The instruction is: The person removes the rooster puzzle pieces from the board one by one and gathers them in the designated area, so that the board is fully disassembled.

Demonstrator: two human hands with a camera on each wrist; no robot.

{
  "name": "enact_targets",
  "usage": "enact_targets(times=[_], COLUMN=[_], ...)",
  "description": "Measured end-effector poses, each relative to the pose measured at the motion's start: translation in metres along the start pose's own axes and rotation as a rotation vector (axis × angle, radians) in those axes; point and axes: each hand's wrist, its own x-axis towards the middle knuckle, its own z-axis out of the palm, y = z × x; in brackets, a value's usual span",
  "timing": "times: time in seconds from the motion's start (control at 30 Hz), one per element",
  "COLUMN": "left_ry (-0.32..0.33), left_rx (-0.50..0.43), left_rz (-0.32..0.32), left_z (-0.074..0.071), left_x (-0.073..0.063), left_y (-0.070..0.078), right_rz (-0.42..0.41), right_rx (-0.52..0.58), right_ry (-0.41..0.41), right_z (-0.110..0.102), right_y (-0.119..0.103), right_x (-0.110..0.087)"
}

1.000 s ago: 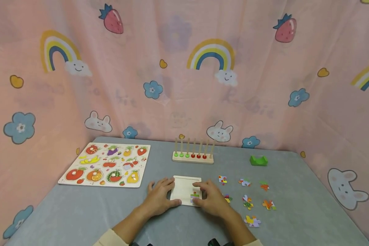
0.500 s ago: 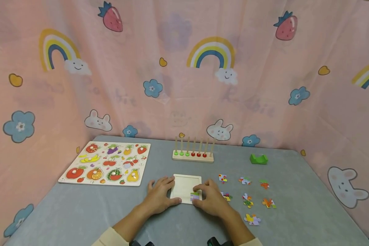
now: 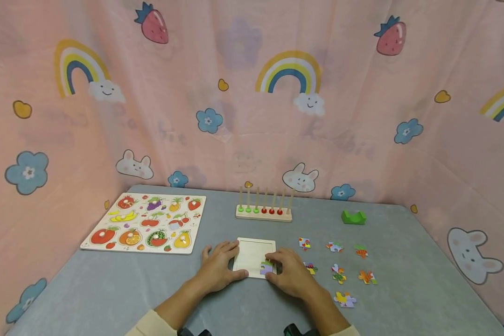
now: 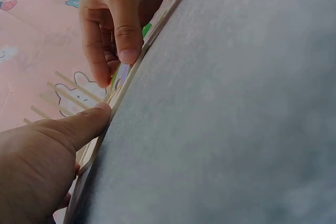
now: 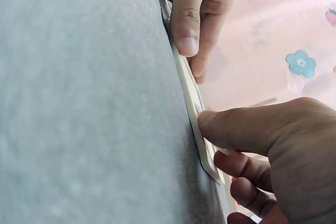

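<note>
A small square wooden puzzle tray (image 3: pixel 248 249) lies on the table in front of me. My left hand (image 3: pixel 217 269) holds its left side, with the thumb at the front edge and the fingers along the left side. In the tray's near right corner sits a purple-and-green jigsaw piece (image 3: pixel 266 268). My right hand (image 3: pixel 291 271) pinches this piece, index finger at its far side and thumb at its near side. In the right wrist view the right thumb (image 5: pixel 231 127) lies over the tray's rim. The index finger covers part of the piece.
Several loose jigsaw pieces (image 3: pixel 338 274) lie right of the tray. A fruit peg puzzle board (image 3: pixel 185 210) lies at the left. Behind the tray stands a wooden bead counter (image 3: pixel 263 214) with upright pegs. A green curved block (image 3: pixel 353 217) sits at the back right.
The right index finger has come slightly nearer the body over the piece, whose green edge and red dot are now mostly covered. The left hand keeps its place on the tray.
</note>
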Motion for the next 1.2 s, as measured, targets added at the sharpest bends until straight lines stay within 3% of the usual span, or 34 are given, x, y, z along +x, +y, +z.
enact_targets(times=[0.3, 0.53, 0.8, 1.2], left_ry=[0.004, 0.001, 0.002, -0.008], left_rx=[0.002, 0.008, 0.005, -0.011], left_rz=[0.006, 0.000, -0.001, -0.007], left_z=[0.000, 0.001, 0.001, 0.002], left_x=[0.001, 0.001, 0.000, 0.001], left_y=[0.001, 0.001, -0.001, -0.002], right_rz=[-0.036, -0.038, -0.116, -0.284], right_rx=[-0.061, -0.023, 0.035, -0.038], right_ry=[0.023, 0.078, 0.174, 0.308], right_z=[-0.005, -0.019, -0.044, -0.086], right_y=[-0.004, -0.013, -0.016, -0.015], right_x=[-0.002, -0.009, -0.023, -0.053])
